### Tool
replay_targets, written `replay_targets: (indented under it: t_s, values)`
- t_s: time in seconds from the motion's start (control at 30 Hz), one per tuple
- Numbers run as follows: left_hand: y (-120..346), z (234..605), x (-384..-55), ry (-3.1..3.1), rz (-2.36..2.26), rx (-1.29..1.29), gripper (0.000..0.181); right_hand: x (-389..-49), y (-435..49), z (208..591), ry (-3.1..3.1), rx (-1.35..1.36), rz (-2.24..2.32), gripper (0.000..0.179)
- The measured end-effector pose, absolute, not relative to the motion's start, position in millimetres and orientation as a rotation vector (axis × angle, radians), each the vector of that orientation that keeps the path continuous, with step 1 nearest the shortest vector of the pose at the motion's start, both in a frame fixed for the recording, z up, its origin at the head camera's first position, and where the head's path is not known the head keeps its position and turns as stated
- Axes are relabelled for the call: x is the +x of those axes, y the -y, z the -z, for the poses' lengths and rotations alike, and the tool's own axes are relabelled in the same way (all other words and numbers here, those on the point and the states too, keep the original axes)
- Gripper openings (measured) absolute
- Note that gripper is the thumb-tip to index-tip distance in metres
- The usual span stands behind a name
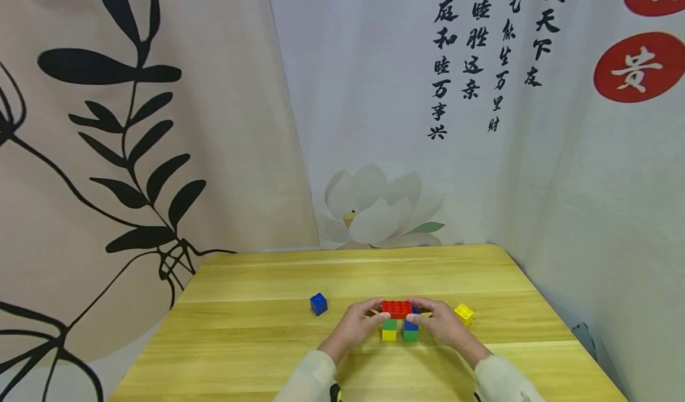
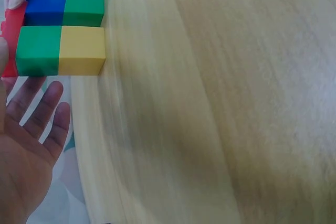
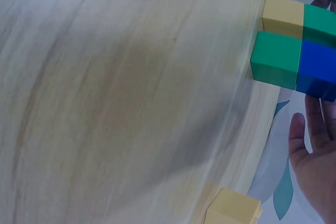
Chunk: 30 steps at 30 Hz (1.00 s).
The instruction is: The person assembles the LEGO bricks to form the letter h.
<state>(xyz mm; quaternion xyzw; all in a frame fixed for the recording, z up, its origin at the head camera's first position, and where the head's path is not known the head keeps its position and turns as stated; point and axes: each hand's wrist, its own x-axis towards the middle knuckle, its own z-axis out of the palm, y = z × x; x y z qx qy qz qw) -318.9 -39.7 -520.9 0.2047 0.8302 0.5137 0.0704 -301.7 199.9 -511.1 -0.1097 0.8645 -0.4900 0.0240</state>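
Note:
A red building brick [image 1: 397, 310] lies flat across the tops of two short columns that stand side by side. The left column is a green brick [image 2: 38, 51] over a yellow brick [image 2: 82, 51]; the right one is a blue brick [image 3: 317, 72] over a green brick [image 3: 275, 59]. My left hand [image 1: 360, 323] pinches the red brick's left end, thumb in front and fingers behind. At its right end, my right hand [image 1: 443, 323] holds it the same way. The left wrist view shows the other fingers of the left hand spread beside the columns.
A loose blue brick [image 1: 318, 304] lies on the wooden table [image 1: 241, 330] left of and beyond the left hand. Just past the right hand is a loose yellow brick [image 1: 464, 314]. A printed curtain [image 1: 241, 122] hangs behind the table's far edge.

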Motion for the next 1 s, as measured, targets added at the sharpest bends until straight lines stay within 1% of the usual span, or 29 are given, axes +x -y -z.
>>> replay_targets:
  t_s: [0.33, 0.5, 0.67, 0.93, 1.0]
  values:
    - [53.3, 521.8, -319.2, -2.517, -1.530, 0.579, 0.050, -301.4, -185.9, 513.5, -2.668, -0.361, 1.554, 0.050]
    - [64.2, 520.6, -317.1, -2.536, -1.526, 0.601, 0.049, -303.0, -175.9, 516.6, -2.651, -0.434, 1.584, 0.051]
    - [79.9, 519.6, -313.7, -2.534, -1.532, 0.600, 0.052, -304.4, -161.2, 518.9, -2.631, -0.475, 1.595, 0.050]
    - [105.7, 520.6, -308.3, -2.546, -1.558, 0.629, 0.041, -301.6, -135.3, 520.6, -2.569, -0.449, 1.640, 0.051]
    - [110.2, 520.7, -307.1, -2.542, -1.566, 0.627, 0.041, -300.9, -131.2, 520.9, -2.557, -0.461, 1.650, 0.052]
